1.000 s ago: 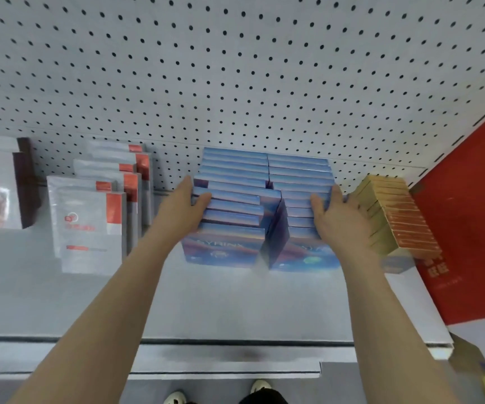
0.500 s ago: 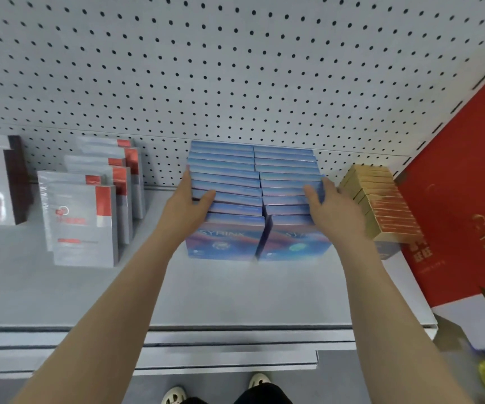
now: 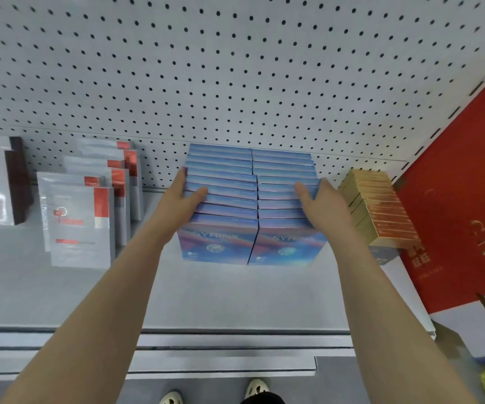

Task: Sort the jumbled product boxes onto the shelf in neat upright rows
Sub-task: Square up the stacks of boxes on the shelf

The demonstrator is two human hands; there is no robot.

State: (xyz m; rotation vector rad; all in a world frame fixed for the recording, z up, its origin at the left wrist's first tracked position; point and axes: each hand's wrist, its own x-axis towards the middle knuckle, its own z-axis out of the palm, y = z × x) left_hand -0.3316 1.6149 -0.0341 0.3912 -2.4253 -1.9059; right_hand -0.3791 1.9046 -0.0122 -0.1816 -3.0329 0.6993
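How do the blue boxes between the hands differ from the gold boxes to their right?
The blue boxes stand in two rows side by side; the gold boxes form one row. The left hand and the right hand press the outer sides of the blue boxes; no hand touches the gold ones. The blue boxes look wider than the gold. Both stand upright on the shelf, against the pegboard.

Two touching rows of upright blue boxes (image 3: 253,199) stand on the grey shelf (image 3: 221,293) against the pegboard.
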